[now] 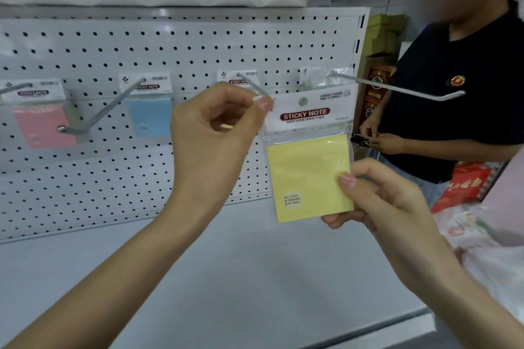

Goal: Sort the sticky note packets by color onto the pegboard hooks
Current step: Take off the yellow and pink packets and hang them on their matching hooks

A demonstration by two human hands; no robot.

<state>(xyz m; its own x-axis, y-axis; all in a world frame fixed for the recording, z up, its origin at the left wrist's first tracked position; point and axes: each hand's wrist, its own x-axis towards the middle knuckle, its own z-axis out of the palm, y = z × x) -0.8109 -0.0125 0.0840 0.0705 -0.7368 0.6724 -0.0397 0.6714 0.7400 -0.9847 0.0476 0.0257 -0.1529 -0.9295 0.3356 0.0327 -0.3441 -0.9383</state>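
In front of the white pegboard (pixel 170 51), the left hand (pixel 215 127) pinches the top left corner of the yellow packet (pixel 309 167), just at the tip of the third hook (pixel 249 83). The right hand (pixel 377 193) grips the packet's lower right corner, with the thumb on the front. The packet is held before the board, not yet on the hook. A pink packet (pixel 42 125) and a blue packet (pixel 149 116) hang further left.

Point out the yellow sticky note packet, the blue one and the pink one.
yellow packet (pixel 309 176), head view, middle of the yellow pad.
blue packet (pixel 150 117), head view, middle of the blue pad.
pink packet (pixel 37 125), head view, bare part of the pink pad.
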